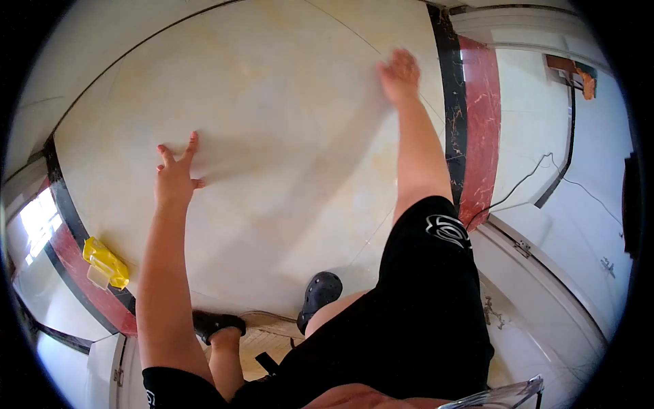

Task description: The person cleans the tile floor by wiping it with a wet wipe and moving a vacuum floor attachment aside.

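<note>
My left hand (178, 170) is over the pale tiled floor (272, 88) at the left, its fingers spread and nothing between them. Farther forward and to the right, my right hand (400, 71) is stretched out near the black border strip (452, 88); it looks slightly blurred, with the fingers apart and no object in it. A yellow soft pack (106, 263) lies on the left border strip, beside my left forearm and not touched by either hand.
Black clogs (323, 294) are on my feet at the bottom. A red marble strip (481, 123) runs along the right side. Beyond it lies a thin dark cable (521, 183). White door frames (538, 262) stand at both sides.
</note>
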### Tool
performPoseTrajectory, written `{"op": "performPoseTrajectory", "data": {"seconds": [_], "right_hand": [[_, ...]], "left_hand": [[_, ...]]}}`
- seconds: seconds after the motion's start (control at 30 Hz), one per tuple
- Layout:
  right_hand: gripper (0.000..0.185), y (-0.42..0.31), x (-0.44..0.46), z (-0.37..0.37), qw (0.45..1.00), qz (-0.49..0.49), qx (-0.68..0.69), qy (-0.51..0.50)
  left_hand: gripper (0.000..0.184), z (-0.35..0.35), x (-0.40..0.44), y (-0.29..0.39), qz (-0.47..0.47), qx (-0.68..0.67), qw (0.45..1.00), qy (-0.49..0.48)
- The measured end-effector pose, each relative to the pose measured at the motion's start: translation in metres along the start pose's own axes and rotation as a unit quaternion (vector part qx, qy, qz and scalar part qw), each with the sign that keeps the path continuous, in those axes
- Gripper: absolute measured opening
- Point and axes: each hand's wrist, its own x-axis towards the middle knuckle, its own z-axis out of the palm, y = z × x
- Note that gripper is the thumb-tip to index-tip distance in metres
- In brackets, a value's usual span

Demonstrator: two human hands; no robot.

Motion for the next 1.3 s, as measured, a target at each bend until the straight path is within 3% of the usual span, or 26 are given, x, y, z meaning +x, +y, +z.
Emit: {"op": "performPoseTrajectory", "data": {"seconds": [0.1,0.2,0.27,0.3,0.33,0.4,0.43,0.5,0.57,0.63,0.7,0.8,0.83,0.93,0.97,1.03,1.13,1.17,1.2,1.27,1.3], "right_hand": [[0.071,0.057,-0.041,0.023,0.993,0.08,0.085,0.034],[0.074,0.027,-0.067,0.028,0.999,-0.029,0.017,0.035],[0.075,-0.035,-0.071,0.01,0.994,-0.093,0.055,0.001],[0.075,-0.066,-0.075,0.016,0.988,-0.152,-0.007,0.004],[0.077,-0.101,-0.082,-0.009,0.98,-0.175,0.053,-0.083],[0.078,-0.141,-0.108,-0.006,0.948,-0.277,0.145,-0.067],[0.078,-0.141,-0.118,0.002,0.951,-0.263,0.149,-0.063],[0.078,-0.133,-0.139,0.015,0.909,-0.358,0.212,0.007],[0.072,-0.086,-0.134,-0.023,0.947,-0.25,0.165,-0.118],[0.071,-0.006,-0.132,0.006,0.972,-0.16,0.168,0.039],[0.073,0.078,-0.126,0.027,0.992,-0.088,-0.01,0.088],[0.08,0.095,-0.151,0.05,0.985,-0.036,-0.101,0.133],[0.084,0.062,-0.17,0.017,0.999,-0.032,0.007,-0.004],[0.087,-0.022,-0.235,-0.007,0.95,-0.223,0.156,-0.153],[0.088,-0.043,-0.257,-0.005,0.911,-0.291,0.24,-0.169],[0.087,-0.07,-0.287,0.002,0.868,-0.399,0.275,-0.108],[0.08,-0.043,-0.243,0.006,0.894,-0.331,0.261,-0.15],[0.082,-0.026,-0.223,0.0,0.944,-0.253,0.165,-0.132],[0.084,-0.003,-0.201,-0.003,0.977,-0.171,0.064,-0.111],[0.086,0.048,-0.178,0.03,0.995,-0.037,-0.067,0.062],[0.086,0.047,-0.179,0.023,0.995,-0.036,-0.069,0.064]], "left_hand": [[0.11,-0.004,0.002,0.002,-0.006,-0.01,1.0,-0.012],[0.112,-0.006,0.004,0.002,-0.011,-0.031,0.999,-0.015],[0.113,-0.008,0.005,0.002,-0.01,-0.019,1.0,-0.02],[0.113,-0.007,0.006,0.002,-0.01,-0.012,1.0,-0.026],[0.113,-0.001,0.009,-0.003,-0.002,-0.004,1.0,-0.022],[0.116,0.009,0.014,-0.009,0.014,-0.028,1.0,0.003],[0.119,-0.002,0.009,-0.005,0.009,-0.03,1.0,-0.003],[0.12,0.004,0.012,-0.01,0.023,-0.018,1.0,0.008],[0.121,0.007,0.017,-0.015,0.035,-0.015,0.999,0.016],[0.12,0.004,0.017,-0.015,0.037,-0.029,0.999,0.018],[0.12,-0.002,0.014,-0.011,0.032,-0.02,0.999,0.012],[0.121,-0.008,0.012,-0.007,0.026,-0.002,1.0,0.014],[0.121,-0.008,0.011,-0.006,0.028,0.001,0.999,0.017],[0.122,0.012,0.026,-0.027,0.079,-0.016,0.996,0.039],[0.122,0.015,0.027,-0.029,0.096,-0.023,0.994,0.047],[0.123,0.009,0.025,-0.022,0.063,-0.027,0.997,0.04],[0.123,0.011,0.028,-0.028,0.075,-0.037,0.996,0.033],[0.123,0.011,0.027,-0.03,0.08,-0.04,0.996,0.029],[0.122,0.011,0.028,-0.029,0.078,-0.033,0.996,0.033],[0.122,0.009,0.028,-0.027,0.076,-0.03,0.996,0.04],[0.122,0.009,0.029,-0.027,0.082,-0.029,0.995,0.04]]}}
